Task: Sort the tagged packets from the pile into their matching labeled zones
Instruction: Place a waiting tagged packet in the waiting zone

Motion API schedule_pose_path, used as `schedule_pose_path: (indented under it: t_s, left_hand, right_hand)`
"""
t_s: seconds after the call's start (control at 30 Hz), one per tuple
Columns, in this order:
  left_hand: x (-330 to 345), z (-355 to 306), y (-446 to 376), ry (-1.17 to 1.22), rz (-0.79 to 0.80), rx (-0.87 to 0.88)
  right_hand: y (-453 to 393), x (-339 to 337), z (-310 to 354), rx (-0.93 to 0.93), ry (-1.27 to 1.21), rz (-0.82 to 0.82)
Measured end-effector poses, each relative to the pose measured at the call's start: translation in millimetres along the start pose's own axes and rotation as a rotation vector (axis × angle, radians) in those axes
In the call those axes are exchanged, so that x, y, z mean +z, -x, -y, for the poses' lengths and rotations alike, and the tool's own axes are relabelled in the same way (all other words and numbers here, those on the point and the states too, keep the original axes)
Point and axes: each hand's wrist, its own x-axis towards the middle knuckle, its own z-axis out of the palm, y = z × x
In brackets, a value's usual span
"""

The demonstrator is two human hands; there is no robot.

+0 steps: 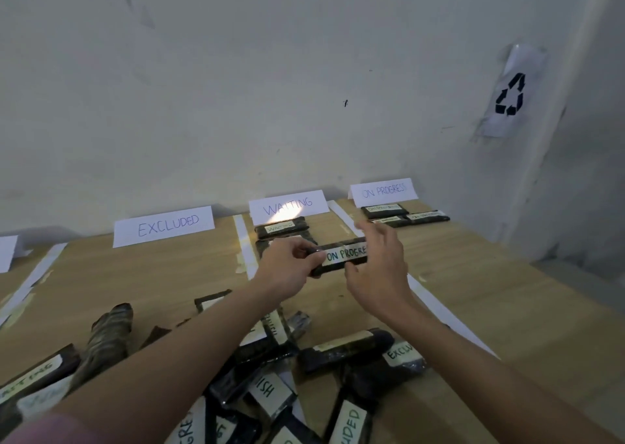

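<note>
My left hand (287, 266) grips the left end of a dark packet tagged ON PROGRESS (341, 256), held in the air over the WAITING zone. My right hand (378, 271) is spread around the packet's right end, thumb under it, fingers straight and apart; whether it touches is unclear. The pile of tagged packets (304, 386) lies near the front of the wooden table (490, 295). Standing cards mark the zones: EXCLUDED (165, 225), WAITING (287, 205), ON PROGRESS (384, 191). Two packets (282, 229) lie in the WAITING zone, three packets (402, 215) in the ON PROGRESS zone.
White tape strips (439, 308) divide the table into lanes. A blank-sided card (6, 252) stands at the far left. The wall runs close behind the cards, with a recycling sign (509, 93) on the right wall. The table's right edge drops to the floor.
</note>
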Motion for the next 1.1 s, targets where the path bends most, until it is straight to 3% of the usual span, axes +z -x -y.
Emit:
schedule_pose_path:
  t_s: [0.13, 0.2, 0.37, 0.63, 0.87, 1.1]
  left_hand:
    - [28.3, -9.6, -8.4, 0.001, 0.037, 0.024]
    - [56.9, -17.3, -26.2, -0.028, 0.078, 0.031]
    - [71.1, -19.4, -33.9, -0.02, 0.167, -0.009]
    - [83.3, 4.3, -65.5, -0.16, 0.302, -0.084]
    - [83.8, 18.4, -78.5, -0.229, 0.364, -0.032]
    - [85.6, 21.0, -81.8, -0.256, 0.384, -0.003]
  right_hand:
    - [5.8, 0.9, -15.0, -0.253, 0.258, -0.055]
    - [-6.8, -5.8, -43.9, -0.28, 0.363, -0.111]
    - [-16.9, -18.0, -80.0, -0.413, 0.425, -0.057]
    - [-100.5, -7.0, -157.7, -0.293, 0.588, 0.143]
    - [-143.3, 15.6, -177.2, -0.209, 0.634, 0.366]
    - [-145.4, 29.3, -179.9, -0.173, 0.618, 0.365]
